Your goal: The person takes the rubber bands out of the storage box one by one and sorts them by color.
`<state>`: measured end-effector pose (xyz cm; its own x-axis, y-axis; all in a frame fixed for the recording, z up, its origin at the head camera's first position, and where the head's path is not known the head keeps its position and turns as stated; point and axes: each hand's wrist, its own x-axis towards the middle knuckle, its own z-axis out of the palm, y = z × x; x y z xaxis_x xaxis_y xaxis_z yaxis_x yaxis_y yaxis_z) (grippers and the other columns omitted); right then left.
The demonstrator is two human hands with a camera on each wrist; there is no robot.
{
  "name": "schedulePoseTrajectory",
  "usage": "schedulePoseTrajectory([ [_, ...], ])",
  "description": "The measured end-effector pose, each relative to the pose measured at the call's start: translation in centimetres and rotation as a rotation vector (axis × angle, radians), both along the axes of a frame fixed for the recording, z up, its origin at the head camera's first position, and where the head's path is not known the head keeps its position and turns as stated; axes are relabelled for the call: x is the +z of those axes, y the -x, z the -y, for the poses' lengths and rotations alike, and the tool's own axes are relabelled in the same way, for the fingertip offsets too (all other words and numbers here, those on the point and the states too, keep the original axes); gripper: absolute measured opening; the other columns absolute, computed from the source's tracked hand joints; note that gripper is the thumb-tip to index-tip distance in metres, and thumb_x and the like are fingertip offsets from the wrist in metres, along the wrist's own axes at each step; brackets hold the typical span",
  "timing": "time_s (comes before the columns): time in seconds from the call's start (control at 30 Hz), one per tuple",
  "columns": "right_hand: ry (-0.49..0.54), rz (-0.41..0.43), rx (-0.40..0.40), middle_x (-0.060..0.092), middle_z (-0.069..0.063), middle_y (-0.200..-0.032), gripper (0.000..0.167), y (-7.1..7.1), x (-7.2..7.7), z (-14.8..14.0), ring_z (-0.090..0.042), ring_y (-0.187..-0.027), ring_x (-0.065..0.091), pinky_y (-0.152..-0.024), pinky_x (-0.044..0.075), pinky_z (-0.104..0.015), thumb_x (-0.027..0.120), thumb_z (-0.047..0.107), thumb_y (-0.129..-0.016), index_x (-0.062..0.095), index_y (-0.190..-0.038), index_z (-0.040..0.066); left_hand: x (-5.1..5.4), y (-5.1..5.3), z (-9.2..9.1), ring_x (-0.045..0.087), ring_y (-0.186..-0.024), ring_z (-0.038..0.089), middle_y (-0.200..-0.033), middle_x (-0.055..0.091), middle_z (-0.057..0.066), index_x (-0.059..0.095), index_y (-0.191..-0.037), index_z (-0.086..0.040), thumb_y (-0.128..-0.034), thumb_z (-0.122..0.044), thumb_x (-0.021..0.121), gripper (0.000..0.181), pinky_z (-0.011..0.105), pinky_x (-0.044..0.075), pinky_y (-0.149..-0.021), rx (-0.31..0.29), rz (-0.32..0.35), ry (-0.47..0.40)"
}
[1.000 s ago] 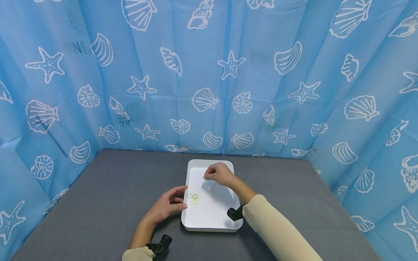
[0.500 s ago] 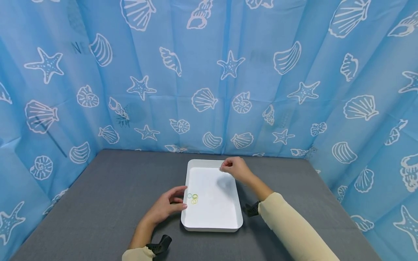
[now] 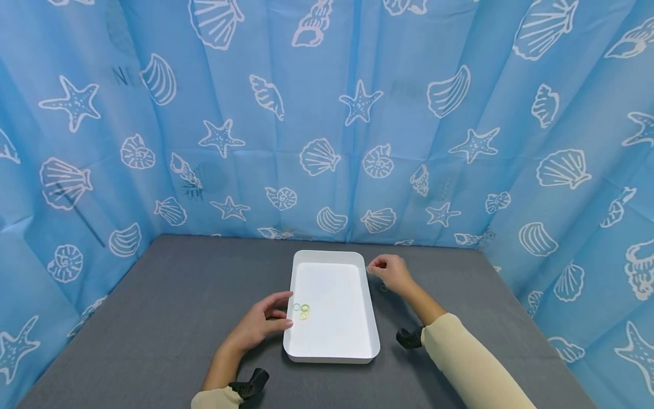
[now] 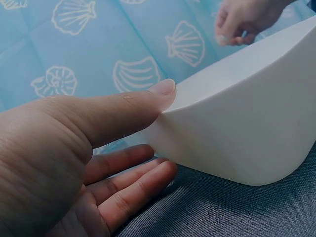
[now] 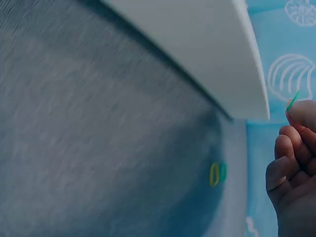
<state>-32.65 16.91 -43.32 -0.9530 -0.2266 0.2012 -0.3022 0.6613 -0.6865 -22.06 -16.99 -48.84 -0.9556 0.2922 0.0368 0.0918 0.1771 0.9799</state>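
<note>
Right hand (image 3: 393, 271): grasping — thumb and finger pinch a green band (image 5: 293, 100), held clear of the bench (image 3: 230, 272), just outside the tray's far right corner. In the right wrist view the band is a thin streak sticking out past the fingertips, long axis slanted, top end leaning right. Full outline can't be made out.

Left hand (image 3: 260, 324): relaxed, not clenched; thumb on the left rim of the white tray (image 3: 337, 335), other fingers loosely bent near the outer wall.

Around: tray sits between the 2 hands, long axis running straight away from the person. Just inside the wall by the left hand: 1 bluish ring (image 3: 297, 307), 1 green ring (image 3: 305, 308) and at least 1 yellow ring (image 3: 304, 315), bunched close together. Tray's right wall stands between the right hand and that bunch.

On the bench below the right hand: 1 yellow loop (image 5: 211, 175) and 1 green loop (image 5: 223, 172), side by side, outside the tray. Blue shell-print curtain (image 3: 327, 113) hangs beyond both hands — past the bench's far edge.
</note>
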Motion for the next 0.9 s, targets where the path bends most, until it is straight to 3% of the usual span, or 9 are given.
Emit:
schedulePoseTrajectory([
  [0.43, -0.038, -0.071, -0.035, 0.063, -0.004, -0.075, 0.008, 0.0, -2.5, -3.0, -0.015, -0.064, 0.050, -0.061, 0.042, -0.033, 0.068, 0.005, -0.089, 0.069, -0.083, 0.000, 0.2, -0.1, -0.1, 0.057, -0.102, 0.027, -0.135, 0.050, 0.023, 0.044, -0.144, -0.005, -0.0864, -0.011, 0.074, 0.065, 0.036, 0.049, -0.079, 0.002, 0.008, -0.003],
  [0.9, -0.037, 0.051, -0.189, 0.060, -0.004, -0.067, 0.012, 0.4, -3.7, -4.4, -0.012, -0.049, 0.055, -0.049, 0.047, -0.029, 0.067, 0.007, -0.090, 0.068, -0.081, -0.001, 0.3, -0.2, -0.1, 0.057, -0.102, 0.027, -0.135, 0.050, 0.024, 0.043, -0.145, -0.003, -0.0873, -0.010, 0.073, 0.065, 0.036, 0.049, -0.078, -0.008, -0.001, -0.009],
])
